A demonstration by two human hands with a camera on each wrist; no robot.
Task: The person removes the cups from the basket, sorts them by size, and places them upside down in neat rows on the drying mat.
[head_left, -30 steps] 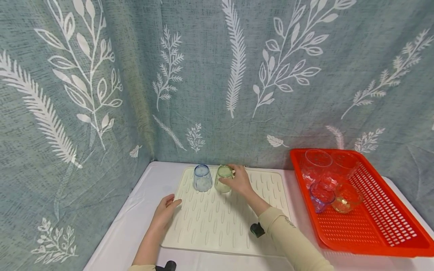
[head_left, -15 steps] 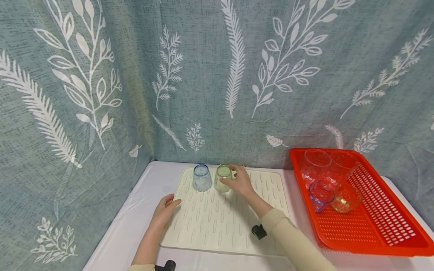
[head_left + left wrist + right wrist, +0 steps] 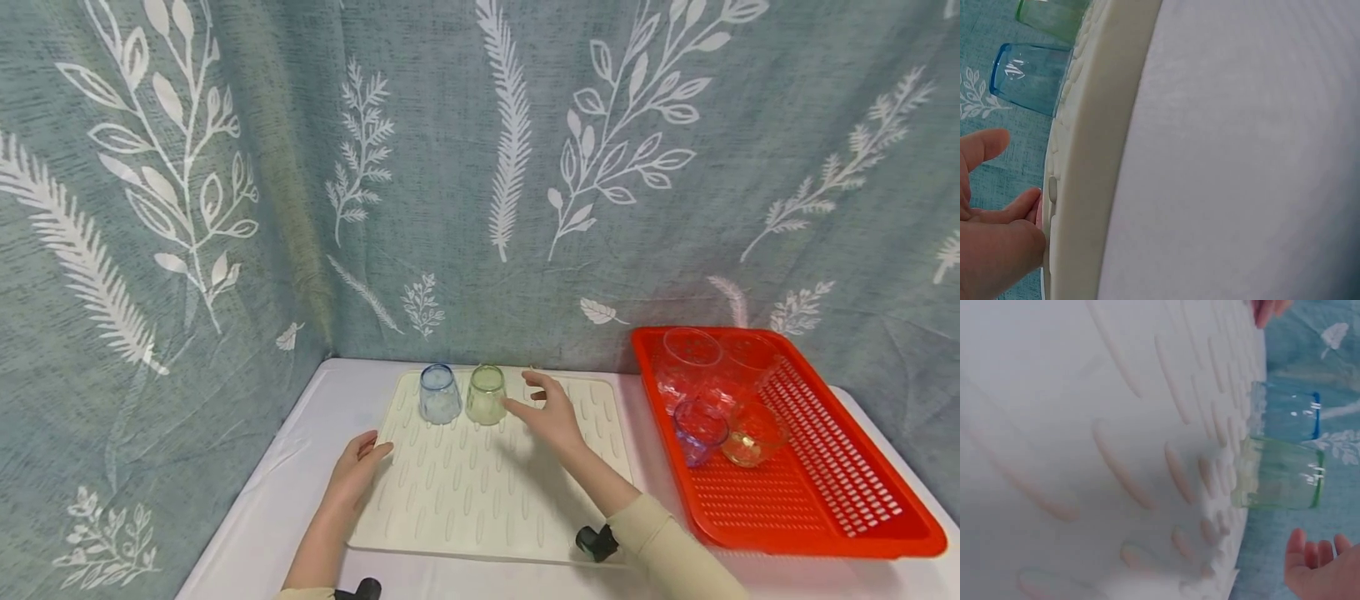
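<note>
A clear blue glass [image 3: 440,397] and a clear green glass [image 3: 487,398] stand side by side at the back of the cream ridged mat [image 3: 468,492], each with its narrower end up. My right hand [image 3: 551,418] is just right of the green glass, thumb and fingers spread apart and holding nothing. In the right wrist view a small gap shows between the fingers and the green glass [image 3: 1280,474]. By the mat's left edge is my left hand [image 3: 351,471], its fingers loosely bent and holding nothing; the left wrist view shows the blue glass [image 3: 1030,78] beyond it.
A red perforated basket [image 3: 810,533] stands right of the mat. Inside it are a purple-blue glass [image 3: 699,433], a yellowish glass [image 3: 753,437] and taller clear glasses [image 3: 690,367]. A patterned curtain [image 3: 442,183] hangs behind the white table [image 3: 292,450].
My right hand has let go of the green glass and moved a little to the right. The green glass stays standing beside the blue one. My left hand has hardly moved.
</note>
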